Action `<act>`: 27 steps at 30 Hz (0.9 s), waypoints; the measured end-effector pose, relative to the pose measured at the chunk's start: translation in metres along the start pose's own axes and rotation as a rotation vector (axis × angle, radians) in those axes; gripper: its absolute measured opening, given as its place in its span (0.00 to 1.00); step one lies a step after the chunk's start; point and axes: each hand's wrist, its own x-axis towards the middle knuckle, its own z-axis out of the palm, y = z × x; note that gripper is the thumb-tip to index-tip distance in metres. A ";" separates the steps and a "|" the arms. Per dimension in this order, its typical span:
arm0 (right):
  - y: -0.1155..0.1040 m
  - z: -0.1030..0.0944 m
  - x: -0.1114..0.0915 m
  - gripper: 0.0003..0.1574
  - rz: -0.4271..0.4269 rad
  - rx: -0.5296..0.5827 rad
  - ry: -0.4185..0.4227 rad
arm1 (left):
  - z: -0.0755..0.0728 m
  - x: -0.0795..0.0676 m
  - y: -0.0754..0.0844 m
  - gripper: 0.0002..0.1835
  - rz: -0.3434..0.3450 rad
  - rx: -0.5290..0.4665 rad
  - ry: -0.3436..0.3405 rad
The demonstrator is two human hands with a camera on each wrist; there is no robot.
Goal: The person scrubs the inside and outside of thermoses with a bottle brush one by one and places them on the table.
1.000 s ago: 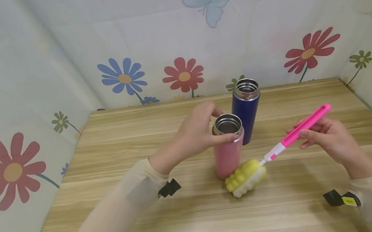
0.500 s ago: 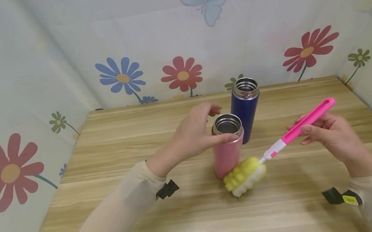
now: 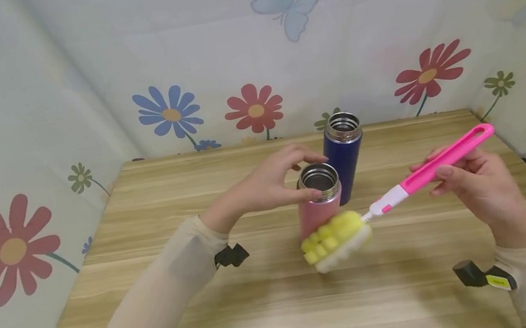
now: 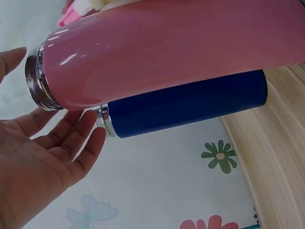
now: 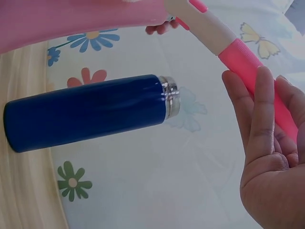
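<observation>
A pink bottle [image 3: 316,215] with a bare steel mouth stands upright on the table, lidless. My left hand [image 3: 268,183] is spread loosely around its neck; in the left wrist view the thumb [image 4: 12,62] is apart from the steel rim and the fingers curve behind it. With thumb and fingers, my right hand [image 3: 492,192] pinches the pink handle of a bottle brush [image 3: 439,166]. The brush's yellow and white sponge head [image 3: 337,235] points down-left, overlapping the pink bottle's lower front in the head view. Just behind stands a lidless dark blue bottle [image 3: 345,163].
The wood-grain table [image 3: 186,198] ends at a pale curtain [image 3: 204,42] printed with flowers and butterflies, which also closes off both sides. A black wrist mount is strapped on each sleeve.
My right hand has raised the brush slightly, and its sponge head has shifted up-left in front of the pink bottle. The left fingers have reached further right beyond the bottle's mouth.
</observation>
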 end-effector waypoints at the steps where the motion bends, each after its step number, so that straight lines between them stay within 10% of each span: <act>1: 0.000 0.001 0.001 0.21 -0.024 0.008 -0.010 | 0.000 0.000 -0.001 0.30 0.004 0.004 -0.006; 27: 0.000 0.021 0.012 0.18 -0.138 0.153 0.031 | 0.005 0.005 0.005 0.30 -0.078 0.103 0.112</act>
